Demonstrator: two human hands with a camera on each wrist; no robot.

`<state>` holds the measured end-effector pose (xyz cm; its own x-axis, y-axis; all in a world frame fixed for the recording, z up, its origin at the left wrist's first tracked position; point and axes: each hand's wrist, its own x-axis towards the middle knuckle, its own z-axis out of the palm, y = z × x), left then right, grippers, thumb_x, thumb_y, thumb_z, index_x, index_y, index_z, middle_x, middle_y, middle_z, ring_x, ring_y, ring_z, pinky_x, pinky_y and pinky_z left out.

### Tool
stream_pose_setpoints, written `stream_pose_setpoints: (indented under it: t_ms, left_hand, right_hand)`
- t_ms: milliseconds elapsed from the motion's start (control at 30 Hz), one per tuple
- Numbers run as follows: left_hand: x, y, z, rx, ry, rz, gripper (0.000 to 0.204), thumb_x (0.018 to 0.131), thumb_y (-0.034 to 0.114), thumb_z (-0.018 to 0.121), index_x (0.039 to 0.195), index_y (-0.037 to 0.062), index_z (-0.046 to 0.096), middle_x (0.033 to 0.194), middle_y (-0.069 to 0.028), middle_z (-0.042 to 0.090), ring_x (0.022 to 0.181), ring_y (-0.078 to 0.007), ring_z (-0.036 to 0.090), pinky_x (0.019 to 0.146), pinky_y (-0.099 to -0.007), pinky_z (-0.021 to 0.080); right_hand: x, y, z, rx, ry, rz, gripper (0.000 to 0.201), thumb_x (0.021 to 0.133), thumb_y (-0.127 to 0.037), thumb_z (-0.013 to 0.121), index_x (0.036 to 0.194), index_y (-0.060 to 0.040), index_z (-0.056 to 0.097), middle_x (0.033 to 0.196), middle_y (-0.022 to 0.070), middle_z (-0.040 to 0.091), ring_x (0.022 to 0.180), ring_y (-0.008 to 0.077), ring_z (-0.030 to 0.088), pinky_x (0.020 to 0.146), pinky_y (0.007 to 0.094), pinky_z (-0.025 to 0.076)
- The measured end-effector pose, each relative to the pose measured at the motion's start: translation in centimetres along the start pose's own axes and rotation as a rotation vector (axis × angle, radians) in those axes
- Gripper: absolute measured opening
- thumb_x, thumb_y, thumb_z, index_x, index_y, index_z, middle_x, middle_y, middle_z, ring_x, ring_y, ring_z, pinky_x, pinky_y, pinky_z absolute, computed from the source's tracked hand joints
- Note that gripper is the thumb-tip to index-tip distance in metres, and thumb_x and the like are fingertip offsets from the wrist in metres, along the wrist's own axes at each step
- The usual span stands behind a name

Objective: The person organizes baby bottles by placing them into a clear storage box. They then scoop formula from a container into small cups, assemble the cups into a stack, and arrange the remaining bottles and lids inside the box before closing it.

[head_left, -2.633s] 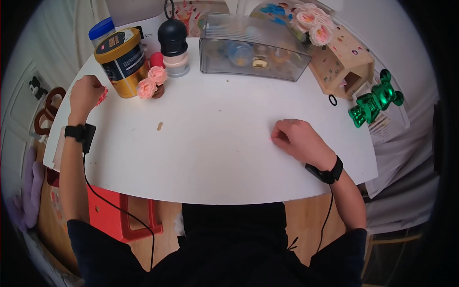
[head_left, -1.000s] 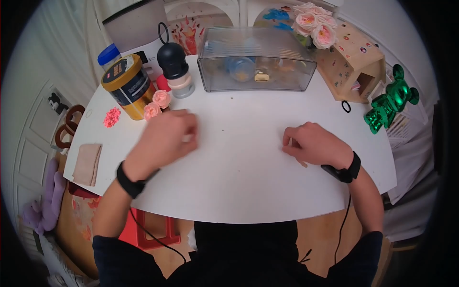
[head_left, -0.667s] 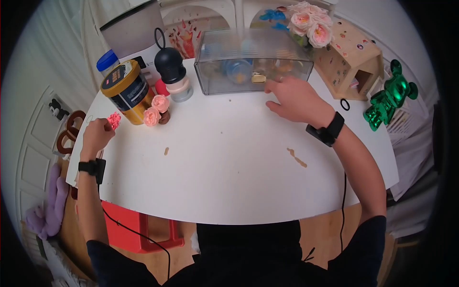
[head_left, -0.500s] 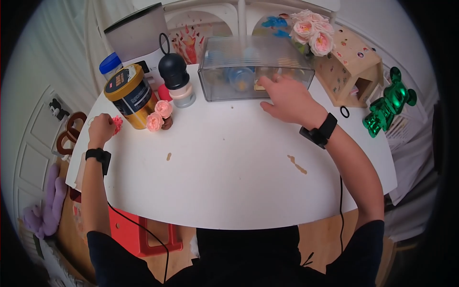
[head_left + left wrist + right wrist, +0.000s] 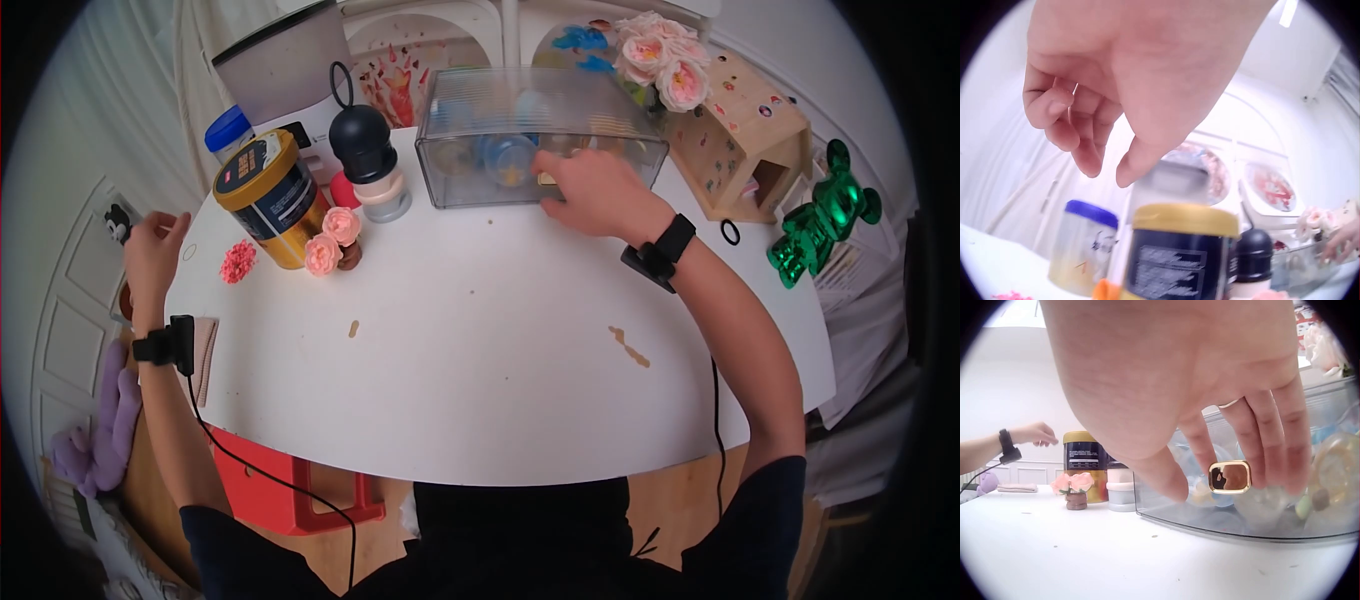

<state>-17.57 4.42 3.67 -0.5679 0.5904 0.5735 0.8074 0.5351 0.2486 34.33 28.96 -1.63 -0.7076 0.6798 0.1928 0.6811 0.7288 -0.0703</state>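
The left hand (image 5: 152, 262) at left has loose, empty fingers; the right hand (image 5: 602, 196), fingers spread, could slip on the glossy latch (image 5: 1230, 477) of the box (image 5: 450, 188), upper centre.

Pale print (image 5: 1169, 271) on dark label (image 5: 1147, 284) of tub (image 5: 272, 205) (too blurred to read); lid (image 5: 257, 162) print likewise illegible.

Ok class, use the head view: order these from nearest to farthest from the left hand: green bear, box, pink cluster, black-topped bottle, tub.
1. Pink cluster: just right of the left hand.
2. Tub: left side, gold lid.
3. Bottle: right of the tub.
4. Box: back middle, by the right hand.
5. Green bear: far right.
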Motion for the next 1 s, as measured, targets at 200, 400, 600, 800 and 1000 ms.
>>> stream_pose_setpoints:
  t_ms: [200,400,600,800,1000]
  left_hand:
    - [-6.3,18.7,-4.0,-0.303,-0.112,0.491,0.037,0.105,0.032,0.075,0.112,-0.0047,0.076,0.088,-0.013,0.077,0.08,-0.0157,0.07,0.074,-0.033,0.053]
    - [-4.3,31.9,2.9,-0.338,-0.305,0.843,0.052,0.103,0.046,0.07,0.128,0.0018,0.076,0.117,-0.0228,0.078,0.117,-0.042,0.069,0.102,-0.0484,0.054]
    - [-1.5,37.7,10.3,-0.209,-0.745,0.687,0.08,0.1,0.068,0.064,0.157,0.0124,0.061,0.152,-0.022,0.065,0.144,-0.0395,0.059,0.12,-0.0448,0.046]
    - [-0.8,37.7,10.9,-0.209,-0.839,0.668,0.091,0.099,0.077,0.06,0.165,0.0159,0.052,0.158,-0.0245,0.06,0.149,-0.0418,0.054,0.125,-0.0445,0.04]
    - [0.1,37.4,11.2,-0.212,-0.846,0.718,0.097,0.097,0.077,0.062,0.165,0.0102,0.05,0.162,-0.0235,0.055,0.152,-0.0404,0.051,0.126,-0.0467,0.039]
  right_hand:
    - [0.8,0.6,0.9,-0.015,0.088,-0.02,0.028,0.094,-0.018,0.07,0.121,-0.0126,0.071,0.098,0.0189,0.079,0.095,0.0415,0.075,0.085,0.0544,0.059]
    - [0.5,0.4,1.1,-0.031,0.126,-0.007,0.022,0.094,-0.012,0.066,0.114,-0.0069,0.073,0.096,0.0211,0.076,0.098,0.0414,0.075,0.086,0.0538,0.061]
    - [0.4,0.3,2.4,-0.118,0.259,-0.065,0.019,0.093,-0.006,0.063,0.111,-0.0054,0.071,0.09,0.018,0.074,0.092,0.0393,0.075,0.082,0.0507,0.062]
    - [0.2,0.3,2.8,-0.158,0.272,-0.069,0.02,0.094,-0.006,0.064,0.112,-0.0074,0.071,0.093,0.0174,0.075,0.1,0.0373,0.074,0.083,0.0479,0.062]
    - [0.3,0.5,3.2,-0.254,0.316,-0.116,0.02,0.094,-0.006,0.065,0.113,-0.009,0.07,0.097,0.0163,0.074,0.106,0.0358,0.072,0.085,0.0465,0.062]
